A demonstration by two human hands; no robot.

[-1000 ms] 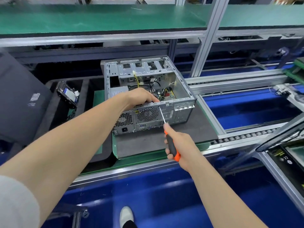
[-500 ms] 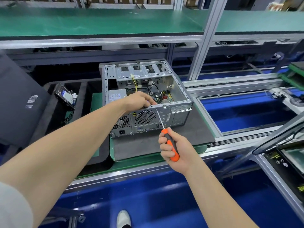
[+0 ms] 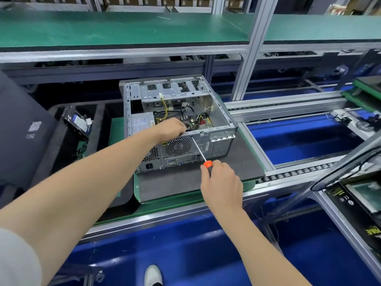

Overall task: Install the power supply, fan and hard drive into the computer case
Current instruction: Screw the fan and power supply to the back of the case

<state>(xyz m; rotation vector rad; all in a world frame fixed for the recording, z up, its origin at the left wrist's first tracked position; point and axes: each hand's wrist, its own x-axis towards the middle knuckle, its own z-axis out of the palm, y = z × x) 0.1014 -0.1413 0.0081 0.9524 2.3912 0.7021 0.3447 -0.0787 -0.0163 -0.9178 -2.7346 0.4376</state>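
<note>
Factory assembly line for electronics. Roller conveyor (image 3: 299,172) runs off to the right of the right hand (image 3: 221,182); aluminium frame post (image 3: 250,58) and green-matted shelf (image 3: 123,29) rise beyond it; open computer case (image 3: 220,147) sits on a green pallet (image 3: 177,197) just ahead of it.

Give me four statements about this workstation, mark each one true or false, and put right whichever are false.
1. The right hand grips an orange-and-black screwdriver whose tip meets the rear panel of the computer case. True.
2. The left hand holds a second screwdriver. False: it reaches over the rear edge into the open case, and whatever its fingers hold is hidden.
3. The hard drive lies outside the case, in the black foam tray to the case's left. True.
4. The power supply lies on the grey mat. False: it sits inside the case, at the rear left corner.
</note>
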